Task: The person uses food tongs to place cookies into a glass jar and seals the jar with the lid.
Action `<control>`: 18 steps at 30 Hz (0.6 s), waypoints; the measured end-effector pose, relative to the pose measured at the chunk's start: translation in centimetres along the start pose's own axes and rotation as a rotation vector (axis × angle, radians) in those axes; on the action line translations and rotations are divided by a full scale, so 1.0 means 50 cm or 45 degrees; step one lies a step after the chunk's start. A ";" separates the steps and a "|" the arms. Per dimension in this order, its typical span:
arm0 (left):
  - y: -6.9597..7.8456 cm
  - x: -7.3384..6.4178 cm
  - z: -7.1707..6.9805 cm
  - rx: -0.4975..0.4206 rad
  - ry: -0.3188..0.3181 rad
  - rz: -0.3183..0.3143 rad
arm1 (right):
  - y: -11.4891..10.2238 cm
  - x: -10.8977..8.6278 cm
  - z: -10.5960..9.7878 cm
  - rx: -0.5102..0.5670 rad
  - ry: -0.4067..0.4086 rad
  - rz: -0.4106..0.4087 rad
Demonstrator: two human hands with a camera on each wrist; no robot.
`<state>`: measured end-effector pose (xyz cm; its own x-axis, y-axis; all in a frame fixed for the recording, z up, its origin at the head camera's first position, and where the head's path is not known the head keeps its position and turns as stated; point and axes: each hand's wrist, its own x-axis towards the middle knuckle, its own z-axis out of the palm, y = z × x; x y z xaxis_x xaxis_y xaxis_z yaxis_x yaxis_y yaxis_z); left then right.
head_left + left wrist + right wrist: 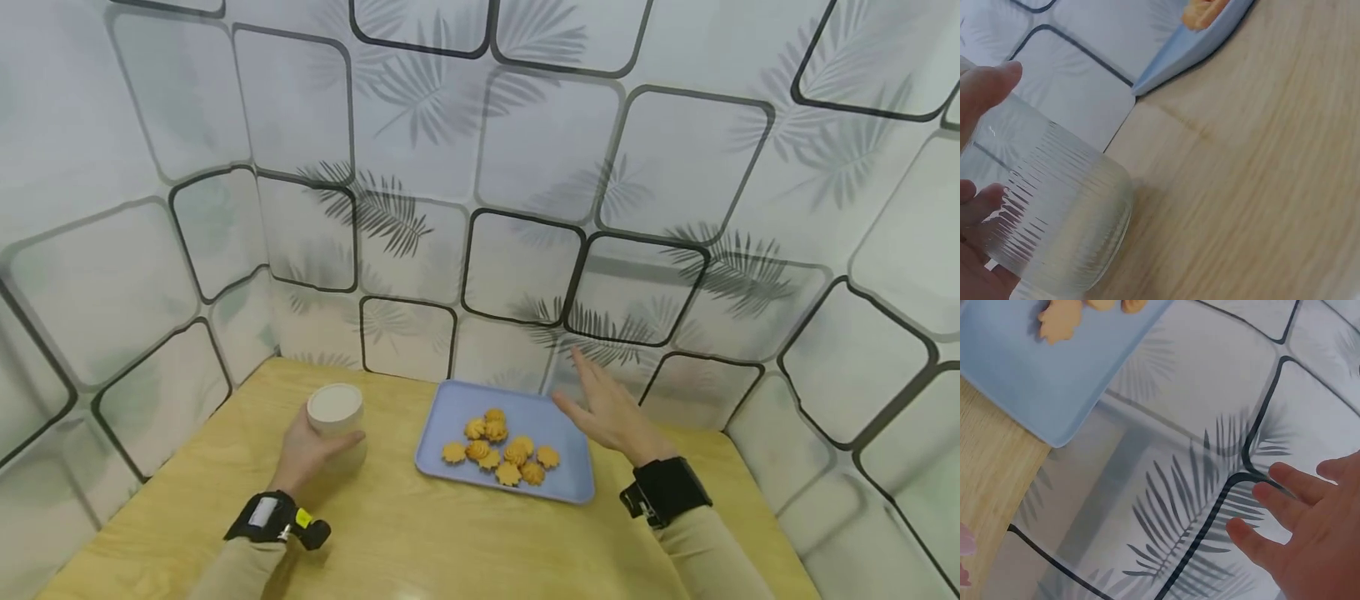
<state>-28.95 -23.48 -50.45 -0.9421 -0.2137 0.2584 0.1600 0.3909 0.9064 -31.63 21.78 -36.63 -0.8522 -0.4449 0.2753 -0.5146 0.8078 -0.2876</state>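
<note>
My left hand (303, 454) grips a clear ribbed glass jar (1066, 206) with a whitish lid (335, 403) at the left of the table. Thumb and fingers wrap around the jar's sides, and its lower part shows in the left wrist view. Raised by the right end of the blue tray (442, 417), my right hand (611, 417) has its fingers extended and holds nothing. Several golden cookies (507, 473), some flower-shaped and some swirled, lie in the tray, mostly toward its near side.
The light wooden table (420, 542) runs back to a wall covering (420, 250) printed with dark outlines and leaves. This covering also closes in the left and right sides. The tray's far edge lies against the back wall.
</note>
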 end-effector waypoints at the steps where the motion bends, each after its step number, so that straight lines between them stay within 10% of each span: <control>1: 0.003 -0.002 0.003 -0.011 -0.001 0.020 | -0.005 -0.001 -0.001 -0.003 0.006 -0.012; 10: 0.068 -0.060 0.095 -0.313 -0.252 0.283 | -0.089 -0.023 0.009 0.005 -0.005 -0.174; 18: 0.137 -0.128 0.206 -0.517 -0.518 0.295 | -0.199 -0.053 0.042 -0.049 -0.043 -0.241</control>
<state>-24.89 -10.22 -49.34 -0.8936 0.2253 0.3881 0.3979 -0.0024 0.9174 -24.43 14.10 -36.43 -0.7438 -0.6021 0.2901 -0.6623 0.7226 -0.1982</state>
